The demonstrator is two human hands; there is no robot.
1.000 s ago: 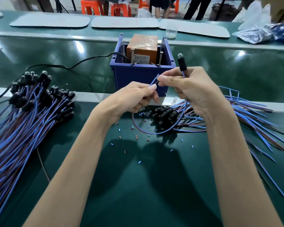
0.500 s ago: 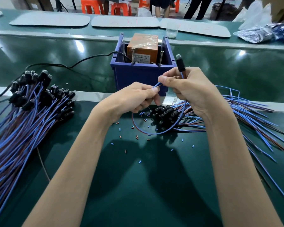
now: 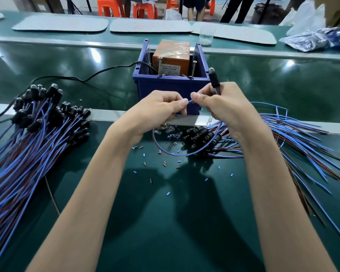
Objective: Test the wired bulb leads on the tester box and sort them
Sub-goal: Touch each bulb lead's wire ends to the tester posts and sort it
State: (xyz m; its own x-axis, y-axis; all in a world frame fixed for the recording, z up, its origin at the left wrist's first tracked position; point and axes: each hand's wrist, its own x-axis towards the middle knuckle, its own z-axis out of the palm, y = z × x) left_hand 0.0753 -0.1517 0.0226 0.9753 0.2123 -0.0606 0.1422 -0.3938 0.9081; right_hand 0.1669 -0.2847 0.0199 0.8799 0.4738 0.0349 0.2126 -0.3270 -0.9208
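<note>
Pinching a bulb lead (image 3: 212,80) near the tester box (image 3: 171,86), the left hand (image 3: 157,109) and right hand (image 3: 227,108) clamp fingers on its wire; light and floppy, it likely handles best near the ends.

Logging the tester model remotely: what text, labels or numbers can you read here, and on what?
White label on the orange tester unit: printed lines, too blurred to read.
Grey mats on the far bench: faint red marks, not legible.
No other text shows.
</note>
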